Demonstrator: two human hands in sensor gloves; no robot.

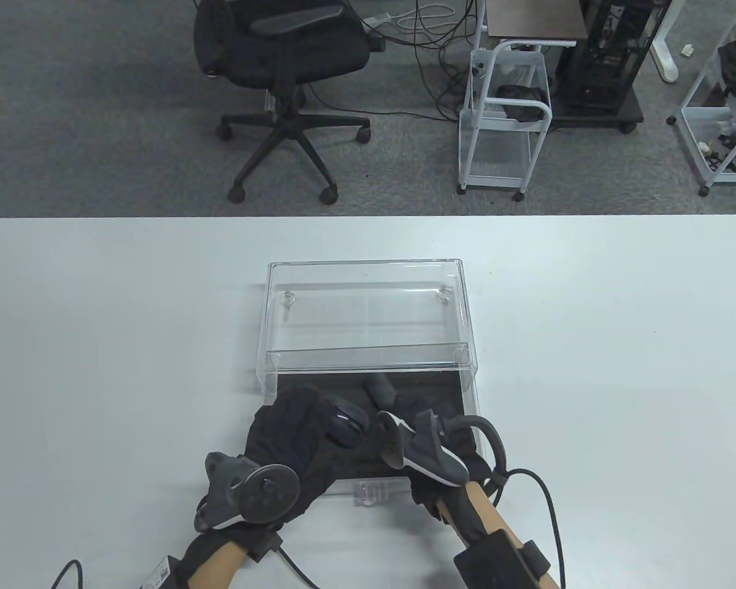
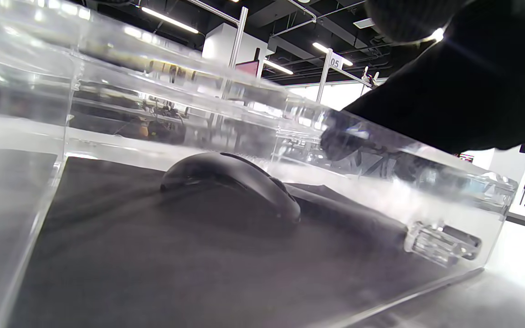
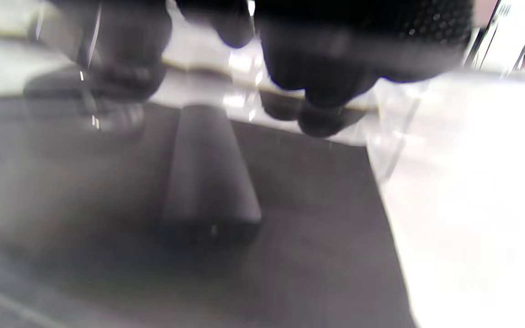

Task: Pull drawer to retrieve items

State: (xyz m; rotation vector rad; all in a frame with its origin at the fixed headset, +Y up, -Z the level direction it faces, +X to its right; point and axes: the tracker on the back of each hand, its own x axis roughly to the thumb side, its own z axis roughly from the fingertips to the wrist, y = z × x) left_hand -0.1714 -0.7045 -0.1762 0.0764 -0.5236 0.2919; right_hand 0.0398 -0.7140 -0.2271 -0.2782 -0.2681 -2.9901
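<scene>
- The clear acrylic drawer (image 1: 368,485) stands pulled out toward the person at six o'clock of its clear acrylic housing box (image 1: 368,307), which sits in the middle of the white table (image 1: 98,343).
- A black liner mat (image 2: 176,264) covers the drawer floor, and its clear handle tab (image 1: 373,492) sticks out of the front wall at six o'clock.
- On the mat lies a black computer mouse (image 1: 345,423), left of centre in the drawer; in the left wrist view it rests flat on the liner (image 2: 235,187).
- At about one o'clock from the mouse, near the housing's mouth, lies a dark grey cylindrical object (image 1: 380,391); the right wrist view shows it lying lengthwise on the mat (image 3: 210,182).
- The left hand (image 1: 294,442), in a black glove, reaches over the drawer's left part, its fingers spread around the mouse; whether they actually grip it cannot be told.
- The right hand (image 1: 441,454) hangs over the drawer's right part at three o'clock of the mouse, its tracker hiding the fingers from above.
- In the blurred right wrist view the gloved fingertips (image 3: 321,86) curl above the mat, just behind the cylinder, with nothing visibly between them; the grip cannot be told.
- Beyond the table's far edge, at twelve o'clock, a black office chair (image 1: 282,73) stands on grey carpet, with a white wire cart (image 1: 506,123) to its right.
</scene>
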